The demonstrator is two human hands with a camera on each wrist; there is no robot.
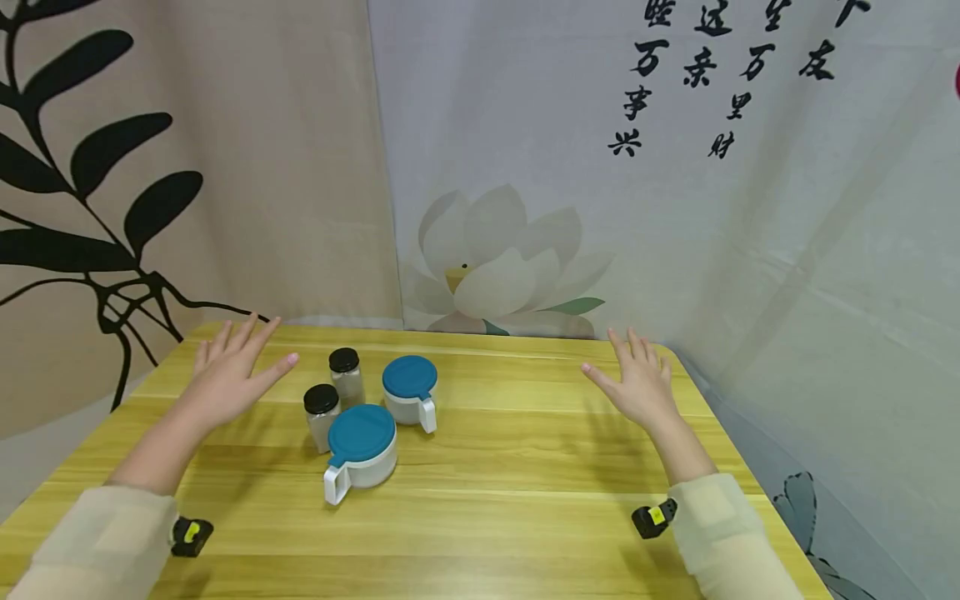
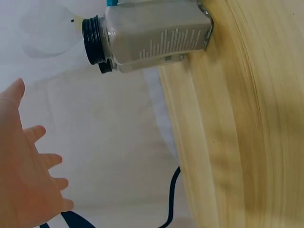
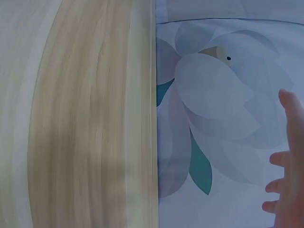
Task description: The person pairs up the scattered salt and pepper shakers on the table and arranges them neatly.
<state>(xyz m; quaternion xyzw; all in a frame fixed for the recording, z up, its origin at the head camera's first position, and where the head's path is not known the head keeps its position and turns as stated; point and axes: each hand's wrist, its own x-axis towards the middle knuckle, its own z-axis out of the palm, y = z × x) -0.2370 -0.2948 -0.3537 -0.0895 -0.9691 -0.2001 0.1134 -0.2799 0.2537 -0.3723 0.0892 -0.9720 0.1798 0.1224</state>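
My left hand point(image 1: 232, 379) hovers over the left side of the table with fingers spread, holding nothing. Nearest to it are two small clear jars with black lids, one in front point(image 1: 322, 421) and one behind point(image 1: 347, 379). Beside them stand two white containers with blue lids and white handles, a nearer one point(image 1: 363, 442) and a farther one point(image 1: 409, 387). In the left wrist view a jar point(image 2: 156, 35) appears sideways, with pale contents and printed lines. My right hand point(image 1: 637, 383), also spread and holding nothing, is above the table's right side, apart from every container.
The yellow wooden table point(image 1: 510, 533) ends at a back edge against a hanging cloth point(image 1: 510, 125) printed with a lotus and black characters. Dark printed leaves point(image 1: 120, 150) mark the cloth at left. Each wrist wears a small black device, left point(image 1: 192, 537) and right point(image 1: 654, 518).
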